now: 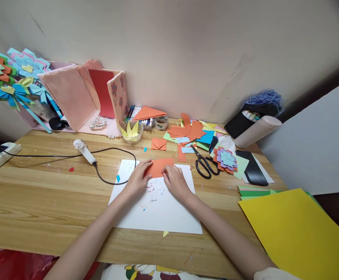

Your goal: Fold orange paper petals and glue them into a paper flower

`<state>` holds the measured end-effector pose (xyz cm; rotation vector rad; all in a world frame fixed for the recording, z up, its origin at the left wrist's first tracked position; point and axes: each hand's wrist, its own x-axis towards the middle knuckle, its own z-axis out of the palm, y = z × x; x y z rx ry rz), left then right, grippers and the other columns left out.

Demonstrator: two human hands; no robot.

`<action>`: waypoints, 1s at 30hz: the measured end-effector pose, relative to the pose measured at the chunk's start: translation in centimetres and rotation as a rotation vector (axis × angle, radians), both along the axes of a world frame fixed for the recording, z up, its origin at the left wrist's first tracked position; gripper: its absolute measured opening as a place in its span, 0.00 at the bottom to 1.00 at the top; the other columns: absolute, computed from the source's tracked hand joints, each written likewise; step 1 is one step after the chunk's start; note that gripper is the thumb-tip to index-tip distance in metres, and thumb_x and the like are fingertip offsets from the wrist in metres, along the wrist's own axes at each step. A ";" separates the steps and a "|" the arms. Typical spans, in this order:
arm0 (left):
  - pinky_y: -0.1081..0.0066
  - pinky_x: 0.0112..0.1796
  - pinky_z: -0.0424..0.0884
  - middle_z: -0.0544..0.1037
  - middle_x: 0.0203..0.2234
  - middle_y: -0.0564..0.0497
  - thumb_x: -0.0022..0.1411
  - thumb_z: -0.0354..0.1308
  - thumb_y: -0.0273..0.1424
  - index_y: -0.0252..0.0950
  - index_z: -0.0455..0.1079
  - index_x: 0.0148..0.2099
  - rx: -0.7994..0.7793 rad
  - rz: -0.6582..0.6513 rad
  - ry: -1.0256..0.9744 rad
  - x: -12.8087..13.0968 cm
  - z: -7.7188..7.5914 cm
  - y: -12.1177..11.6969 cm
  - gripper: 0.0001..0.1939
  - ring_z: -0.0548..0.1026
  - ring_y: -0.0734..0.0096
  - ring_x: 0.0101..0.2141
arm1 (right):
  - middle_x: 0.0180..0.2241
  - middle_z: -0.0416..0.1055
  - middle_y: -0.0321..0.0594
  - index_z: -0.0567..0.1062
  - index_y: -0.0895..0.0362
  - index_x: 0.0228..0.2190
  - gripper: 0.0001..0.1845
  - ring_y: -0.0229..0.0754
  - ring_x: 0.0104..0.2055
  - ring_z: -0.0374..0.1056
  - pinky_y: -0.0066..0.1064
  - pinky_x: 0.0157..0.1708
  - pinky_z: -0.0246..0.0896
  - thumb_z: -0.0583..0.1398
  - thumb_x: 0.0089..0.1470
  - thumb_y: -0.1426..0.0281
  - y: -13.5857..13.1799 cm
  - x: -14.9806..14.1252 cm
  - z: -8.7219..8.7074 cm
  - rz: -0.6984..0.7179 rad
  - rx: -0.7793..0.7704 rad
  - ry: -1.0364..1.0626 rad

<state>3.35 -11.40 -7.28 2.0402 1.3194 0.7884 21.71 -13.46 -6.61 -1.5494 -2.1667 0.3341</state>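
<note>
A rectangular piece of orange paper [158, 168] lies over the upper part of a white sheet [163, 214] on the table. My left hand [138, 175] is closed at its left edge, fingertips on the top of it. At the right edge, my right hand [175, 179] pinches the same paper with bent fingers. Pen marks and tiny paper scraps dot the white sheet. Just beyond my hands lies a small orange folded paper [158, 144] with a pointed flap. Black-handled scissors [204, 163] rest to the right of it.
A glue gun [84, 151] with its cord curls in from the left. Behind are a pink fabric box [70, 95], a clear bowl [131, 134] and a pile of cut paper [187, 130]. Right: a layered paper flower [226, 158], a phone [251, 168], large yellow paper [297, 229].
</note>
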 end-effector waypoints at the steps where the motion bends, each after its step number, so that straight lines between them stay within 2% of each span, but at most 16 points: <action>1: 0.57 0.56 0.57 0.63 0.56 0.45 0.53 0.53 0.23 0.38 0.62 0.55 -0.021 -0.016 -0.006 -0.4 0.1 0.2 0.25 0.60 0.61 0.56 | 0.31 0.69 0.39 0.65 0.56 0.32 0.07 0.42 0.35 0.61 0.34 0.37 0.51 0.50 0.54 0.78 0.0 0.3 0.0 -0.001 -0.009 0.003; 6: 0.55 0.56 0.55 0.60 0.58 0.46 0.51 0.50 0.20 0.40 0.62 0.55 -0.096 -0.105 -0.005 -2.3 0.4 0.7 0.28 0.57 0.60 0.57 | 0.31 0.69 0.40 0.67 0.56 0.31 0.09 0.43 0.35 0.61 0.36 0.38 0.52 0.50 0.54 0.80 -0.5 1.4 0.2 -0.050 0.009 -0.047; 9: 0.55 0.57 0.54 0.58 0.59 0.46 0.49 0.47 0.18 0.39 0.61 0.57 -0.133 -0.146 -0.007 -2.7 0.4 0.8 0.31 0.55 0.60 0.59 | 0.36 0.69 0.45 0.70 0.57 0.36 0.11 0.46 0.40 0.61 0.39 0.41 0.55 0.51 0.54 0.80 -1.2 1.2 0.3 -0.048 0.093 -0.108; 13: 0.56 0.57 0.54 0.59 0.58 0.45 0.46 0.46 0.16 0.37 0.61 0.56 -0.134 -0.175 -0.032 -2.8 0.5 1.0 0.33 0.56 0.60 0.58 | 0.53 0.63 0.44 0.65 0.56 0.50 0.21 0.44 0.53 0.58 0.39 0.51 0.55 0.48 0.56 0.79 -2.3 0.0 0.2 0.277 0.091 -0.088; 15: 0.56 0.57 0.54 0.59 0.58 0.44 0.47 0.46 0.16 0.36 0.61 0.56 -0.137 -0.176 -0.031 -2.8 0.7 1.1 0.32 0.56 0.60 0.58 | 0.57 0.59 0.42 0.60 0.56 0.55 0.24 0.42 0.58 0.55 0.38 0.55 0.53 0.47 0.57 0.79 -2.8 -0.3 0.2 0.369 0.049 -0.080; 18: 0.56 0.57 0.54 0.58 0.59 0.43 0.47 0.46 0.17 0.34 0.61 0.57 -0.157 -0.180 -0.002 -2.7 0.9 1.1 0.32 0.55 0.60 0.59 | 0.58 0.56 0.41 0.59 0.59 0.56 0.26 0.41 0.60 0.53 0.38 0.58 0.51 0.48 0.56 0.78 -3.4 0.2 0.0 0.311 0.011 -0.090; 21: 0.56 0.57 0.54 0.57 0.59 0.44 0.49 0.46 0.17 0.36 0.61 0.57 -0.151 -0.180 0.033 -2.8 0.9 1.0 0.32 0.55 0.60 0.59 | 0.56 0.60 0.41 0.63 0.59 0.54 0.25 0.42 0.58 0.56 0.40 0.58 0.52 0.48 0.54 0.79 -3.7 1.9 -0.3 0.205 0.006 -0.115; 25: 0.55 0.56 0.56 0.57 0.59 0.45 0.54 0.44 0.18 0.39 0.62 0.56 -0.059 -0.200 0.109 -2.7 1.0 0.6 0.28 0.56 0.59 0.58 | 0.52 0.65 0.42 0.68 0.59 0.50 0.24 0.44 0.55 0.61 0.43 0.55 0.55 0.49 0.52 0.81 -3.6 3.9 -0.5 0.058 0.067 -0.125; 28: 0.54 0.54 0.57 0.59 0.59 0.46 0.60 0.46 0.25 0.41 0.62 0.56 0.053 -0.221 0.210 -1.9 1.3 0.2 0.22 0.58 0.59 0.57 | 0.47 0.70 0.43 0.72 0.59 0.44 0.19 0.46 0.50 0.65 0.45 0.55 0.55 0.51 0.52 0.79 -3.0 4.2 0.0 0.011 0.133 -0.110; 30: 0.53 0.53 0.58 0.63 0.57 0.45 0.60 0.50 0.32 0.40 0.62 0.56 0.140 -0.223 0.275 -1.0 1.6 0.0 0.21 0.60 0.58 0.56 | 0.43 0.73 0.43 0.74 0.58 0.40 0.14 0.46 0.48 0.66 0.46 0.55 0.53 0.54 0.53 0.77 -2.3 3.9 0.5 0.036 0.181 -0.092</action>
